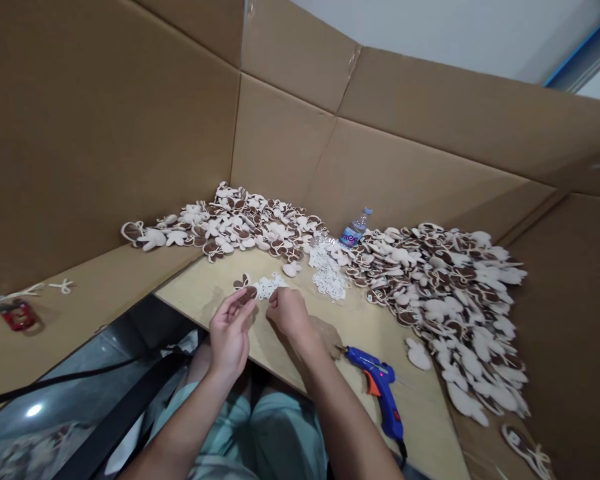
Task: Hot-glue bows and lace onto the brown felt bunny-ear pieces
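Brown-and-cream fabric cutout [247, 294] pinched in L hand [229, 333], above plywood board [200, 280].
L fingertips [245, 308] grip it w/ thumb, rest loosely spread; R hand [289, 313] curled, fingers together, can't tell if holding anything, just beside white lace scraps [269, 287] at 11 o'clock. Blue glue gun [375, 380] w/ orange trigger at 4 o'clock, not in hands' way. Soft cutout heaps [445, 300] at 2–3 o'clock and 12 o'clock; plastic water bottle [355, 228] at 1 o'clock; corrugated cardboard walls [280, 133] behind.
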`<state>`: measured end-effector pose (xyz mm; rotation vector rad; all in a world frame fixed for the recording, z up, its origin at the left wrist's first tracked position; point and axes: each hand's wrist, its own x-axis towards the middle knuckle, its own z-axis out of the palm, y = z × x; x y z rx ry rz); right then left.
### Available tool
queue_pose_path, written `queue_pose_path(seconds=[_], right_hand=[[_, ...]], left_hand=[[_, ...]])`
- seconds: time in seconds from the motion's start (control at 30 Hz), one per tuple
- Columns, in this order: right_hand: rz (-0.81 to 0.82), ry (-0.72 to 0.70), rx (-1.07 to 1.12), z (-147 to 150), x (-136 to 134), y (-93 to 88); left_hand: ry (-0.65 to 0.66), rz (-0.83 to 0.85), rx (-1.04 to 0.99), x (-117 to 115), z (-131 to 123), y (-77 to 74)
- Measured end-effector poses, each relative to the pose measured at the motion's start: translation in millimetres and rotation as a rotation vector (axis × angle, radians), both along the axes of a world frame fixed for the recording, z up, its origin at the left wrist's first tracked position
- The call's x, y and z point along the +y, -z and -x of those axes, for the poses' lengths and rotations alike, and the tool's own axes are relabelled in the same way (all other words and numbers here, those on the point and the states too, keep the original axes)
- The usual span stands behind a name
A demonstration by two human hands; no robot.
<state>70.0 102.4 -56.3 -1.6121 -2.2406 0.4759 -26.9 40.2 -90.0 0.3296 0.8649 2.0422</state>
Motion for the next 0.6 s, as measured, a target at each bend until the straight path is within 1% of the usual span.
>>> queue_pose_path(seconds=[0.13,0.2,0.27,0.3,0.33,0.37,0.43,0.53,0.6], right_hand=[[-0.031,-0.025,0.161,-6,-8,-8.6],[-0.042,-0.017,0.247,-17,-18,-14.7],[-0.047,-0.007,0.354,-36,-33,-19.7],[-0.053,0.006,0.423,-46,-42,-21.3],[-0.058,0.011,0.611,-57,-52,-22.3],[-0.064,0.011,0.764,-68,-62,-22.7],[-0.122,0.046,0.943,-87,-82,-22.3],[-0.26,0.076,1.004,-104,-108,-20.4],[-0.336,0.036,1.02,-110,-120,-19.3]], left_hand=[[0.009,0.011,0.087,-3,1,3.8],[0.036,0.023,0.136,-8,-1,5.9],[0.093,0.026,0.17,-14,-4,6.8],[0.123,0.022,0.187,-17,-7,6.4],[0.154,0.014,0.207,-21,-10,5.3],[0.183,0.004,0.234,-25,-13,3.4],[0.231,-0.027,0.315,-32,-21,-2.6],[0.305,-0.083,0.45,-44,-34,-14.9],[0.344,-0.122,0.519,-51,-42,-22.4]])
